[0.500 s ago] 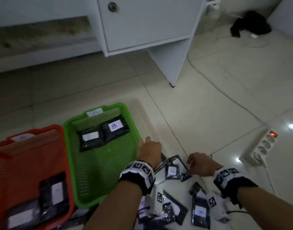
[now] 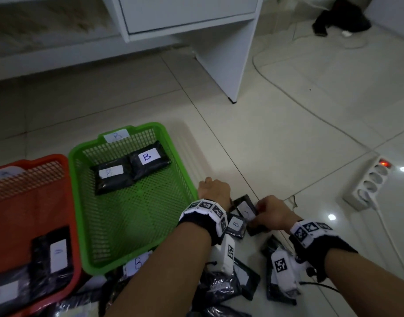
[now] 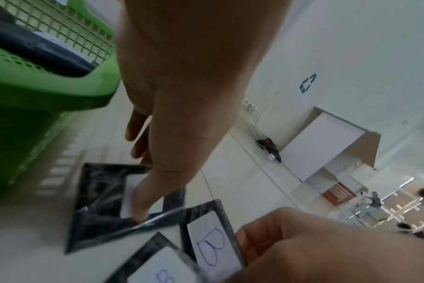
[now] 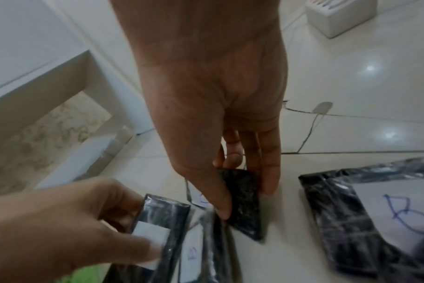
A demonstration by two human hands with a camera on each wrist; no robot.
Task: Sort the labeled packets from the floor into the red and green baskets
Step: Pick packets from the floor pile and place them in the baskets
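A green basket (image 2: 75, 197) labeled B holds two black packets (image 2: 148, 160). To its left, the red basket (image 2: 31, 161) holds black packets (image 2: 54, 255) as well. Right of the green basket, black packets with white labels (image 2: 236, 225) lie on the floor tiles. My left hand (image 2: 210, 186) has its thumb on the label of one packet (image 3: 97, 201), with fingers curled at its far edge. My right hand (image 4: 245, 199) pinches a B-labeled packet (image 3: 211, 247) between thumb and fingers, one edge tilted up off the floor.
More loose packets (image 2: 226, 284) lie heaped under my forearms. A white power strip (image 2: 370, 184) with a lit red switch and its cable sits on the floor at right. A white cabinet (image 2: 219, 53) stands behind, and a black object (image 2: 342, 17) lies in the far corner.
The right hand has tipped a packet up off the floor. The left hand stays low beside the green basket. The head view has shifted closer.
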